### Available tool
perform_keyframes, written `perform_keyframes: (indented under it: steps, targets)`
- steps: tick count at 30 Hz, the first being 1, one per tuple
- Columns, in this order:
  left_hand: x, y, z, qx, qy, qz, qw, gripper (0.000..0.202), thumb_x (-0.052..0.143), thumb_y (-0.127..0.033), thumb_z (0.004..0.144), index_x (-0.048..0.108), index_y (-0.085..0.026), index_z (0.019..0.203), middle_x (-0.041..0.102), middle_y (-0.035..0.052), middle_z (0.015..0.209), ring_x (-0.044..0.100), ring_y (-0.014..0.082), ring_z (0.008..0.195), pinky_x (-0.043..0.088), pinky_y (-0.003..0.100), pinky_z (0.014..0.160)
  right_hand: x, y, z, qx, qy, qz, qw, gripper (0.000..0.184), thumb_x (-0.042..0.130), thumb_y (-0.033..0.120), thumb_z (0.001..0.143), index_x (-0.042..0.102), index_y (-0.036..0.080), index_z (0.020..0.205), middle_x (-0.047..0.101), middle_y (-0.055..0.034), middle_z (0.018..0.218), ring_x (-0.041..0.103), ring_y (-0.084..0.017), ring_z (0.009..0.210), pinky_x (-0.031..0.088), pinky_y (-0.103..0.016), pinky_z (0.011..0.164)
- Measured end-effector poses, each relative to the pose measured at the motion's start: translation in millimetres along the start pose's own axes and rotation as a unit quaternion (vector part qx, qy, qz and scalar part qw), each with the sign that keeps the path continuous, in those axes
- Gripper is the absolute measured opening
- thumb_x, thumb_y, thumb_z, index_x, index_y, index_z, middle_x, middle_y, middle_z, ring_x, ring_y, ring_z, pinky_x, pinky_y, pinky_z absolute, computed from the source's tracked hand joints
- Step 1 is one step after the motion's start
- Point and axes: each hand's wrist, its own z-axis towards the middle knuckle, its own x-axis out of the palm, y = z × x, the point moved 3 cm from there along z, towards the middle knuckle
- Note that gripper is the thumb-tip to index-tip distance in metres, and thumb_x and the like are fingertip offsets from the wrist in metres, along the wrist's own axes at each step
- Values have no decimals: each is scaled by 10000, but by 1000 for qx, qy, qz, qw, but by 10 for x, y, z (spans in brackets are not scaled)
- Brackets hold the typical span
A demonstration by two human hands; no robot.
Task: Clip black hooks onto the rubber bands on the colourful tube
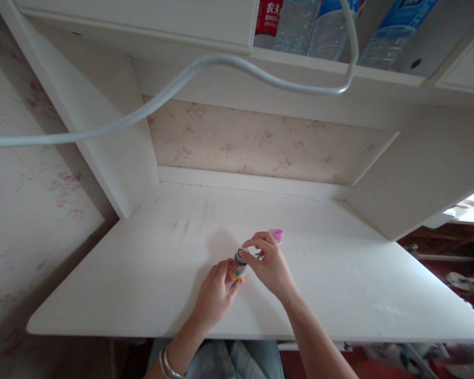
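My left hand [215, 292] is wrapped round a small yellow-and-orange bottle [237, 268] that stands on the white desk [142, 273]. My right hand [269, 263] is just to its right, fingers pinched at the bottle's dark neck and holding a small pink cap [277, 235] above the desk. What else the right fingers hold is too small to tell. Silver bangles [168, 366] show on my left wrist.
A grey hose [205, 62] loops across the upper view under a shelf holding several plastic water bottles [324, 26]. White side panels [114, 147] and a floral back wall [260, 142] box in the desk. Clutter lies on the floor at right [458, 279].
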Motion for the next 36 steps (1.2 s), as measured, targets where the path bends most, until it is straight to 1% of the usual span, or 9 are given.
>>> perform_keyframes:
  steps: [3,6,9,12,15,19,23,28,36]
  targets:
    - [-5,-10,-4,0,6,-1,1000,319,603,-294,843,540,-227,1149,649,80,1086,630,232,1004,521,380,875,-63,-14,15,-9,-15,19,1000,145,694,368,771,701,229,812,563,-38,969,552,-153,812,477,-272,642]
    - [-18,-23,-3,0,11,0,1000,309,606,-281,843,546,-239,1143,647,71,1093,629,229,1009,522,376,878,-137,-15,-87,-22,-29,7,999,261,567,428,876,704,222,791,555,-60,958,563,-170,839,499,-282,636]
    - [-25,-26,2,9,9,4,1000,332,606,-278,847,534,-238,1169,640,74,1116,620,230,1035,514,388,903,-174,52,-267,-68,0,-82,994,257,512,417,916,712,257,944,539,-84,1097,554,-202,947,528,-350,763]
    - [-22,-20,3,27,3,13,1000,342,600,-263,852,524,-230,1183,641,74,1108,616,226,1030,506,402,916,-167,167,-398,-131,53,-192,971,293,538,403,904,646,288,1152,494,-100,1253,503,-254,1108,492,-441,905]
    - [-11,-9,-3,36,-1,21,999,338,594,-224,844,532,-229,1176,644,71,1099,616,220,1019,510,397,905,-160,279,-398,-157,86,-260,949,322,547,425,894,627,285,1173,487,-106,1299,479,-284,1164,476,-475,926]
    - [-11,-2,-10,36,-13,23,999,396,600,-161,810,525,-230,1193,645,70,1102,617,217,1010,515,391,896,-162,384,-299,-151,127,-291,936,341,563,485,870,649,261,1113,469,-105,1353,458,-298,1215,452,-481,950]
    - [-14,-17,-9,42,-6,13,999,378,586,-157,818,532,-233,1184,638,64,1112,610,211,1025,508,386,908,-155,394,-225,-131,154,-287,936,336,587,498,847,679,251,1055,434,-112,1410,402,-318,1289,420,-490,977]
    - [-15,-22,-14,31,3,-2,999,337,571,-246,860,525,-228,1193,631,74,1121,620,209,1004,526,373,875,-142,328,-198,-87,168,-261,946,288,605,446,843,694,265,1049,487,-106,1372,485,-305,1221,436,-475,954]
    - [-18,-38,-13,19,3,-9,1000,334,592,-263,853,546,-241,1183,645,78,1124,631,229,1029,528,379,888,-296,342,-277,-107,106,-242,958,274,509,387,915,674,301,1118,500,-68,1375,507,-272,1213,469,-448,945]
